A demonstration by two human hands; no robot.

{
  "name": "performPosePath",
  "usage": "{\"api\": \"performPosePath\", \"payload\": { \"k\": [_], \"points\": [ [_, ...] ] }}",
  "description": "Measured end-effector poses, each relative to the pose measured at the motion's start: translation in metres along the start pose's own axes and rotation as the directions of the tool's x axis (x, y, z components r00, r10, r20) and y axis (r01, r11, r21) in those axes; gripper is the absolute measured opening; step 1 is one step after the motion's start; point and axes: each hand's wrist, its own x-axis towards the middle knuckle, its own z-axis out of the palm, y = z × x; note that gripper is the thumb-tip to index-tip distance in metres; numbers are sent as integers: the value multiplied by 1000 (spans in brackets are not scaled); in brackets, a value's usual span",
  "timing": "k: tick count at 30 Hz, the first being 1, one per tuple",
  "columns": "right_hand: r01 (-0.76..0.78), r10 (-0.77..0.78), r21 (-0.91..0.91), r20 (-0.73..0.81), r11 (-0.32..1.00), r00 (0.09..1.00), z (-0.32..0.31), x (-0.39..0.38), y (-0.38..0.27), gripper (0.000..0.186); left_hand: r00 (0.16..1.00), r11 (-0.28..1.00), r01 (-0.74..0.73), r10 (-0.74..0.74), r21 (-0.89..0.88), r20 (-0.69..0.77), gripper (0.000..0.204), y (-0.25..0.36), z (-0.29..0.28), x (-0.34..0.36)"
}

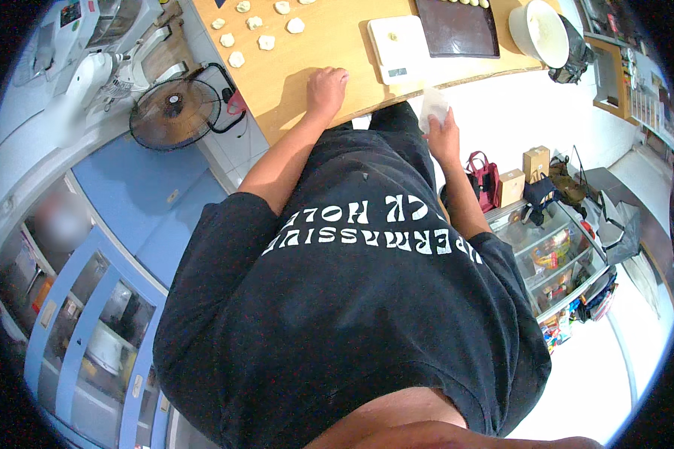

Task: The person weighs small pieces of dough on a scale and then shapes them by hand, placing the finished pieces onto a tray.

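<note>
My left hand (327, 91) rests on the wooden table (307, 46) near its front edge, its fingers curled in and closed, with nothing showing in them. Past the table's edge, my right hand (443, 137) is closed on a whitish, translucent dough scraper (433, 110), held at its lower end. A white kitchen scale (407, 54) stands between the two hands, farther back, with a small scrap of dough (394, 36) on top. Several flattened pale dough pieces (266, 43) lie at the far left of the table.
A dark baking tray (460, 34) with several dough balls (473, 2) sits right of the scale. Beyond it is a white bowl (539, 36) with a black bag behind. A floor fan (174, 112) stands left of the table; bags and a glass case (550, 258) are at right.
</note>
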Motion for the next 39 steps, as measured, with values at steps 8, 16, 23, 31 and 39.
{"api": "performPosePath", "payload": {
  "k": [8, 16, 23, 31, 39],
  "points": [
    [140, -143, 106, 19, 984, 989, -6, 58, 6, 43, 955, 881, 285, -292, -377, 40, 15, 44, 6, 17],
    [240, -247, 74, 116, 968, 962, -61, 137, 0, 39, 938, 876, 329, -346, -353, 15, 22, 98, 11, 59],
    [171, -189, 86, 280, 981, 941, -119, 178, -30, 42, 897, 853, 411, -441, -321, -22, 25, 129, 31, 80],
    [271, -292, 109, 345, 956, 892, -140, 221, -26, 40, 820, 815, 486, -550, -316, -157, 23, 128, 80, 82],
    [428, -423, 79, 391, 900, 818, -147, 260, -15, 39, 736, 732, 534, -649, -423, -195, 37, 154, 82, 90]
  ]
}}
